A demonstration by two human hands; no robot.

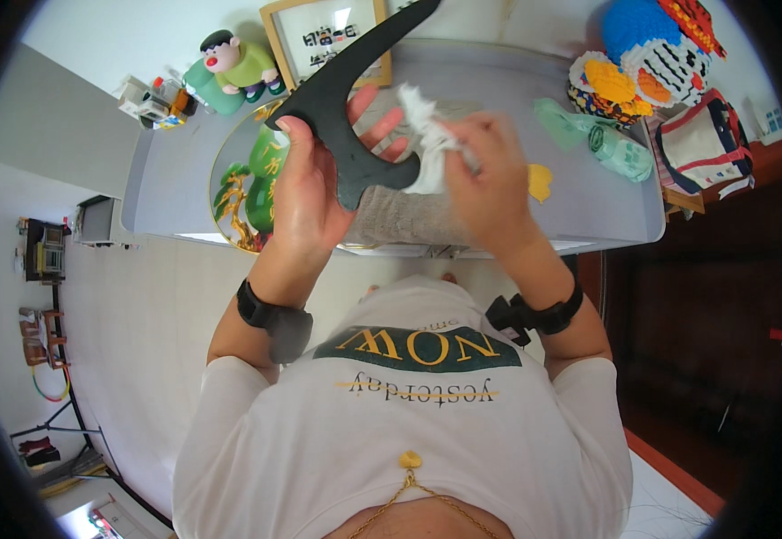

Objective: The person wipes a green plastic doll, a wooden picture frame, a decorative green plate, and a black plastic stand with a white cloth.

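Note:
My left hand point(307, 185) grips a black, smooth, antler-shaped piece point(329, 101) with a long curved arm and a shorter hook. Its thumb presses on the front while the other fingers show behind. Slightly blurred, my right hand point(492, 172) pinches a crumpled white cloth or tissue point(431, 141) beside the hook. Whether the white material touches the black piece is hard to tell. Below both hands, a grey-brown towel point(398, 219) lies at the front edge of a grey cabinet top point(499, 74).
A gold-rimmed round ornament point(233, 202) with a green gourd stands left. Behind are a cartoon figurine point(246, 64), a wooden frame point(385, 40) bearing writing and small bottles point(172, 94). On the right sit a toy-brick figure point(653, 60), a green plastic-bag roll point(620, 151), a yellow piece point(539, 182) and a canvas bag point(704, 145).

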